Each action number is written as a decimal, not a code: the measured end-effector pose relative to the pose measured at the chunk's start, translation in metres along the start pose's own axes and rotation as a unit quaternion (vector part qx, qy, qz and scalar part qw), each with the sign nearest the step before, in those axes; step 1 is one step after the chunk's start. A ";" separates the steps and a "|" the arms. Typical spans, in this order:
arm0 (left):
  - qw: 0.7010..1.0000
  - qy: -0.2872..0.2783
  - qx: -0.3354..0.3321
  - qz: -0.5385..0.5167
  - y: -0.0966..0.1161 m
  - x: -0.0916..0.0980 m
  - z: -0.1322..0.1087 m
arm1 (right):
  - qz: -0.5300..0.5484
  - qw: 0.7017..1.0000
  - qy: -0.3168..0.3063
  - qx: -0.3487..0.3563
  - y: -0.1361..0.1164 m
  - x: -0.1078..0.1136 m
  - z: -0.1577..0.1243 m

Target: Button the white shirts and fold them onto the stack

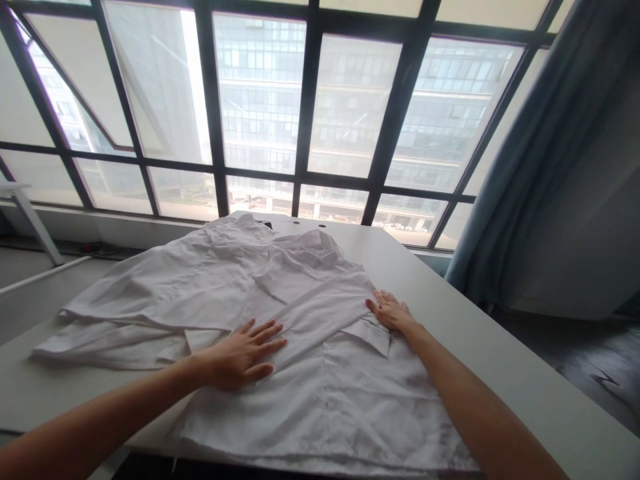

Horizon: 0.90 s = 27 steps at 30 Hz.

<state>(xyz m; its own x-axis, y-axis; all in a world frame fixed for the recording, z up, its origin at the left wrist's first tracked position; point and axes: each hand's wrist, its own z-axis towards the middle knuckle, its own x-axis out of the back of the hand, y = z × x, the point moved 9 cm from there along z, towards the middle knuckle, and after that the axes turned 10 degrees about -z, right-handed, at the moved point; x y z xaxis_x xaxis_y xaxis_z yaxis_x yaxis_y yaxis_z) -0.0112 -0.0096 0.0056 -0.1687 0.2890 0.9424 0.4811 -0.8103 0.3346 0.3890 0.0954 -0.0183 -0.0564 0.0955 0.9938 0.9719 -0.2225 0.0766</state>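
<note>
A white shirt [310, 400] lies spread on a white table, its collar [320, 243] toward the window and its hem along the near edge. One sleeve [320, 310] is folded diagonally across the front. My left hand [243, 353] rests flat near the left side of the shirt, fingers spread over the cloth by the folded sleeve. On the right side, my right hand [390, 310] lies with its fingers stretched out on the upper end of that sleeve, just above a cuff or flap [370, 333]. Neither hand grasps the fabric.
Other white garments [165, 280] lie on the left of the table [500, 353], partly beside the shirt. A large window [260, 93] stands behind it. A blue-grey curtain [530, 167] hangs at the right. A white metal frame [35, 223] stands at the left.
</note>
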 end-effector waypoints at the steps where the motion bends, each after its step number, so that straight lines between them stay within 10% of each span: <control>1: 1.000 -0.006 0.001 0.002 0.006 0.001 -0.004 | 0.002 1.000 -0.005 -0.004 0.000 0.001 -0.003; 6: 0.999 0.016 0.009 -0.036 0.011 0.030 0.008 | -0.028 0.996 0.082 0.008 -0.030 0.029 -0.016; 10: 0.974 0.187 0.124 0.026 -0.051 0.086 0.044 | -0.001 0.980 0.162 0.115 -0.091 0.056 -0.032; 14: 0.929 0.207 0.291 0.094 -0.124 0.102 0.062 | 0.045 0.964 0.182 0.186 -0.126 0.066 -0.051; 21: 0.906 0.255 0.338 0.025 -0.167 0.108 0.068 | 0.059 0.953 0.198 0.220 -0.117 0.048 -0.074; 27: 0.903 0.306 0.298 0.050 -0.162 0.120 0.071 | 0.039 0.972 0.140 0.185 -0.095 0.023 -0.071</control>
<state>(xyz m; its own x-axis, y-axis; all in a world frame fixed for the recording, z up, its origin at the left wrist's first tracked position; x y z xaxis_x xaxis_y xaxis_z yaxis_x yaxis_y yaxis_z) -0.0482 0.1931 0.0642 -0.4548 -0.2536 0.8537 0.8667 -0.3466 0.3588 0.2793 0.0495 0.0034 0.0108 -0.1877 0.9822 0.9883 0.1515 0.0181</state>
